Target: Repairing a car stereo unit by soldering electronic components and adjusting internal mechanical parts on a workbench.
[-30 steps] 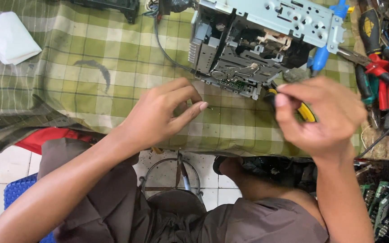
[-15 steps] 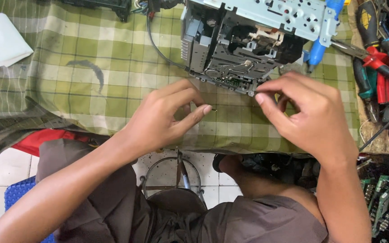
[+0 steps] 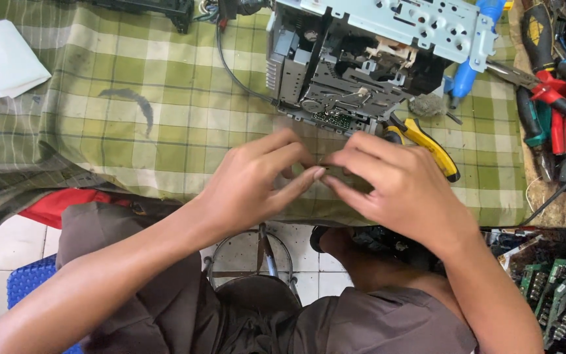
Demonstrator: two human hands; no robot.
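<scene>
Left hand and right hand meet fingertip to fingertip, fingers narrowed; anything pinched cannot be told. Beyond: boxy grey metal chassis on checked green cloth.

A green, cream and dark-lined plaid cloth covers the bench. On it sit a silver-grey and black opened metal chassis, a yellow-and-black handled tool, a folded white cloth, a blue-handled tool and red-and-black pliers. Below are white floor tiles, brown clothing and a blue stool.
</scene>
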